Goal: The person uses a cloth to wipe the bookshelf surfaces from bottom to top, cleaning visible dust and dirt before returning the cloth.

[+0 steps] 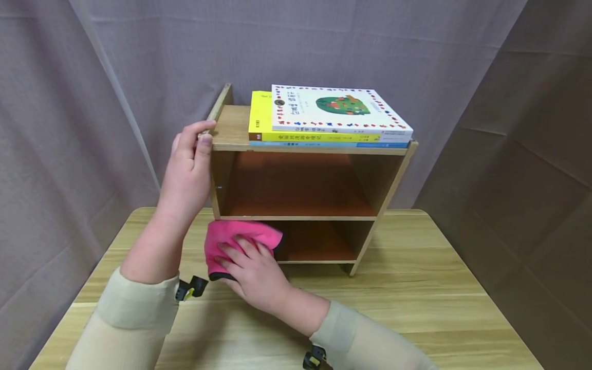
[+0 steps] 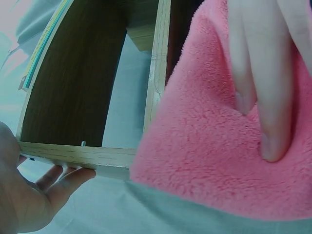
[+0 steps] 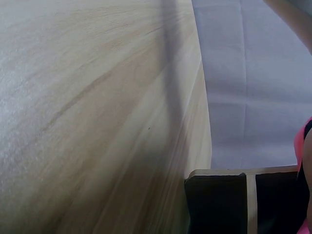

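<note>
A small wooden bookshelf (image 1: 305, 218) stands on the table. At its upper left corner my left hand (image 1: 187, 164) grips the side panel, thumb at the front edge; in the left wrist view, fingers (image 2: 73, 183) lie along the panel's outer face. Lower down, my right hand (image 1: 259, 275) holds a pink cloth (image 1: 215, 244) with dark trim over the front of the left side panel, by the bottom compartment. Its fingertips dent the plush cloth (image 2: 209, 161), and its thumb is partly hidden at the lower edge. The right wrist view catches only a sliver of cloth.
Several books (image 1: 342, 113) lie stacked on the bookshelf's top board, a white one uppermost over a yellow one. Wood-grained table (image 1: 430, 293) surface spreads around the base. Grey curtains (image 1: 314, 41) hang behind and on both sides.
</note>
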Demonstrator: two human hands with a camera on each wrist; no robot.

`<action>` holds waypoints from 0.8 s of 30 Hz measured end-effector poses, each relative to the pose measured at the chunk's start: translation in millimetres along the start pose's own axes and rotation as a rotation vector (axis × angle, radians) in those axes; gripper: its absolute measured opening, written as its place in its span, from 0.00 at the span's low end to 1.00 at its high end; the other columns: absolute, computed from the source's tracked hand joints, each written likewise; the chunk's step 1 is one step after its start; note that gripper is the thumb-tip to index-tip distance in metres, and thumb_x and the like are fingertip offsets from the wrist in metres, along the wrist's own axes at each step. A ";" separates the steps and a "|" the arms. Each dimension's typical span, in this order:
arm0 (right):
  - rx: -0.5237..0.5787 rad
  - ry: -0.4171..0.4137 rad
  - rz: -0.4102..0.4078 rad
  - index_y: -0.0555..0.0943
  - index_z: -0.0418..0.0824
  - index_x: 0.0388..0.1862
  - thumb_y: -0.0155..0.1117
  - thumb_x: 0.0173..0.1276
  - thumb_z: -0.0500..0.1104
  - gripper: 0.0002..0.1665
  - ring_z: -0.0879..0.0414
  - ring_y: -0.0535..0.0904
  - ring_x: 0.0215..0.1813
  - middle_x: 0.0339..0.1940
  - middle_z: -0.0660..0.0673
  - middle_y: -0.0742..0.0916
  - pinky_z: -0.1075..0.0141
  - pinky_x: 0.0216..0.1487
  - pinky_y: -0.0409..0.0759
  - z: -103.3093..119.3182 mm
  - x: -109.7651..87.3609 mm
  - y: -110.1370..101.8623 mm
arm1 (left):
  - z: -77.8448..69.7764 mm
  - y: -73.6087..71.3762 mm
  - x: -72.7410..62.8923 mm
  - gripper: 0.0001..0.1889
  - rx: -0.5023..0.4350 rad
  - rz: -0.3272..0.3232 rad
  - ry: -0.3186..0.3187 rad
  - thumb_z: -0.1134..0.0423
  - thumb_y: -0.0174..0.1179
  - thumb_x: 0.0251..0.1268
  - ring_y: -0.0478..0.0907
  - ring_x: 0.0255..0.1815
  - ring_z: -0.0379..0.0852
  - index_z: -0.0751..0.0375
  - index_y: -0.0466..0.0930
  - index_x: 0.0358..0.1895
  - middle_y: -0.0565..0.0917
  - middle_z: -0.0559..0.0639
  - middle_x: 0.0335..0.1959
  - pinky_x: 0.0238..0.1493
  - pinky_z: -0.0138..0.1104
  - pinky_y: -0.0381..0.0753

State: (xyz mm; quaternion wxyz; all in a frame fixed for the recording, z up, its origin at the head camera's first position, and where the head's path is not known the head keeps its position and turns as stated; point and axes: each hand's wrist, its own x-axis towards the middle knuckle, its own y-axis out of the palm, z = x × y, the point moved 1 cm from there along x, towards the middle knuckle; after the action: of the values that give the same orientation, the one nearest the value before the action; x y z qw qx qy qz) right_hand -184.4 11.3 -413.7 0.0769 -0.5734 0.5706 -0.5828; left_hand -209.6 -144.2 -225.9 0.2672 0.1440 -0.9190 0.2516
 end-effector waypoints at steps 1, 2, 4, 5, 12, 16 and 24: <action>0.010 0.006 0.019 0.80 0.55 0.63 0.58 0.71 0.62 0.25 0.48 0.63 0.73 0.69 0.53 0.76 0.51 0.72 0.61 0.2 -0.2 -0.1 | 0.1 -0.1 -0.1 0.22 0.002 0.000 0.000 0.44 0.41 0.79 0.68 0.58 0.53 0.43 0.68 0.69 0.69 0.56 0.62 0.60 0.50 0.69; 0.022 0.010 0.033 0.80 0.55 0.63 0.59 0.71 0.62 0.25 0.48 0.63 0.73 0.69 0.52 0.75 0.50 0.72 0.61 0.3 -0.5 -0.2 | 0.2 -0.2 -0.1 0.22 0.003 -0.001 0.000 0.44 0.41 0.79 0.68 0.58 0.53 0.43 0.68 0.69 0.69 0.56 0.62 0.60 0.50 0.69; 0.039 0.018 0.059 0.80 0.56 0.63 0.59 0.71 0.61 0.25 0.49 0.62 0.73 0.70 0.53 0.74 0.50 0.72 0.61 0.5 -1.3 0.0 | 0.4 -0.3 0.0 0.23 0.005 -0.003 0.002 0.44 0.41 0.79 0.68 0.58 0.53 0.43 0.68 0.69 0.69 0.57 0.62 0.60 0.50 0.69; 0.042 0.019 0.070 0.80 0.56 0.63 0.58 0.72 0.61 0.25 0.49 0.61 0.73 0.71 0.53 0.74 0.50 0.71 0.61 0.5 -1.9 0.2 | 0.5 -0.2 0.1 0.23 0.006 -0.003 0.002 0.44 0.41 0.79 0.68 0.58 0.53 0.43 0.68 0.69 0.69 0.56 0.62 0.60 0.50 0.69; 0.040 0.004 0.099 0.80 0.56 0.63 0.55 0.73 0.62 0.24 0.49 0.62 0.74 0.71 0.53 0.74 0.49 0.71 0.62 0.9 -5.9 2.7 | 0.5 -0.4 0.5 0.23 0.009 0.004 -0.005 0.43 0.41 0.79 0.68 0.58 0.53 0.42 0.68 0.70 0.69 0.56 0.62 0.60 0.50 0.69; 0.031 -0.001 0.119 0.80 0.56 0.63 0.52 0.75 0.62 0.25 0.49 0.62 0.73 0.70 0.54 0.74 0.49 0.70 0.62 0.9 -7.8 4.2 | 0.7 -0.3 0.4 0.23 0.004 0.002 -0.004 0.43 0.41 0.79 0.69 0.58 0.53 0.43 0.68 0.69 0.69 0.56 0.62 0.60 0.50 0.69; 0.035 -0.007 0.178 0.79 0.57 0.64 0.50 0.76 0.63 0.25 0.51 0.62 0.72 0.71 0.55 0.74 0.49 0.67 0.65 0.5 -12.8 7.7 | 1.8 0.9 0.7 0.23 -0.004 -0.004 0.004 0.43 0.41 0.79 0.69 0.57 0.52 0.44 0.69 0.69 0.69 0.57 0.61 0.59 0.49 0.68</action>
State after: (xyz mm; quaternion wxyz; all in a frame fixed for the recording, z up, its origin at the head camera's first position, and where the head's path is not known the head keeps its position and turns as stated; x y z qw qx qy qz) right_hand -184.2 18.0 -427.1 0.1404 -0.5211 0.6087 -0.5816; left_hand -211.2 -144.5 -227.1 0.2697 0.1446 -0.9188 0.2494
